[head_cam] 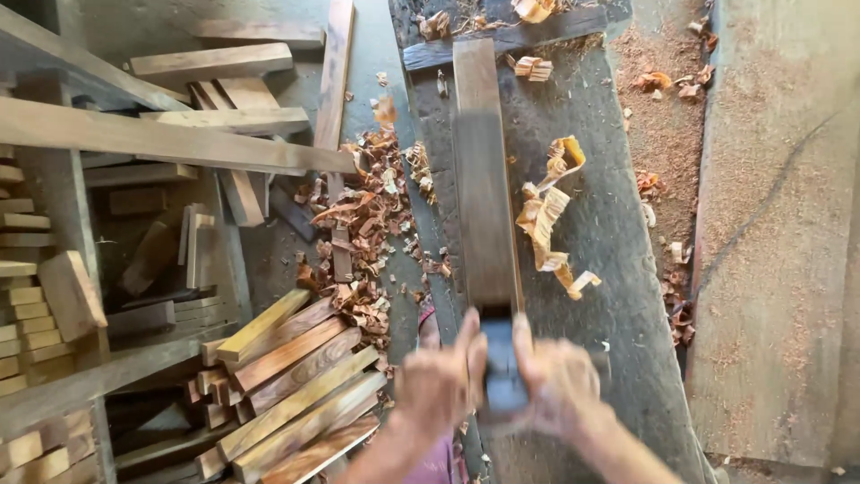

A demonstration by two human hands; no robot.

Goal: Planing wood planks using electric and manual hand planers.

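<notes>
Plane (pixel 503 372), both hands gripping, shavings (pixel 551 220) beside plank (pixel 484 179)

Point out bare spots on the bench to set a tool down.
Free: grey bench top between the long shaving and the sawdust strip. Crowded: both hands grip the plane on the plank; shavings pile and stacked boards on its other side.

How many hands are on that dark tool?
2: the left hand grips its left side, the right hand its right, at the near end of the long plank.
</notes>
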